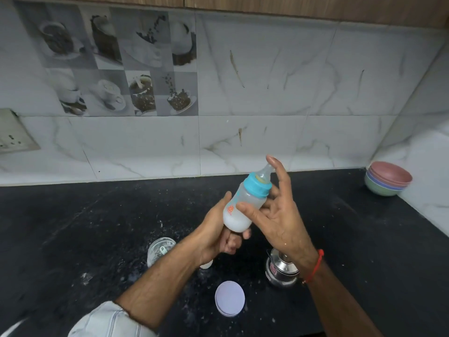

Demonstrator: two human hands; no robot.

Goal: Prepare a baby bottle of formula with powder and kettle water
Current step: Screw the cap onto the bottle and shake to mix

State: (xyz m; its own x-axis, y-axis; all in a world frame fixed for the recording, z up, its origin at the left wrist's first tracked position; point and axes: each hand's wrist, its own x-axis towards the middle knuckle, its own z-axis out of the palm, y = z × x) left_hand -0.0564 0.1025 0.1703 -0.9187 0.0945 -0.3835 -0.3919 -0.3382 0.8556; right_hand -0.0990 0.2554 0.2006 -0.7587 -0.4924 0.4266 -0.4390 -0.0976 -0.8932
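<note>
Baby bottle (239,207), milky, teal collar, tilted above the dark surface (97,227); left hand (216,234) grip clenched round its base, right hand (279,212) fingers spread, touching teat; orange label unreadable

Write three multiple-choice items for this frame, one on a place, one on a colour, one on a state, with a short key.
1. Where do the stacked bowls stand?
A. far right corner of the counter
B. beside the wall socket
C. in front of the white lid

2. What colour is the bottle's collar?
A. red
B. turquoise
C. yellow

3. How is the bottle at this moment?
A. standing open on the counter
B. lying on its side, empty
C. held up tilted, closed, with milky liquid inside

Key: 1 A, the bowls sit where the counter meets the right wall. 2 B, the ring under the teat is turquoise. 3 C, the left hand grips its base, the right hand touches body and teat with spread fingers, and white liquid fills the lower part.
</note>
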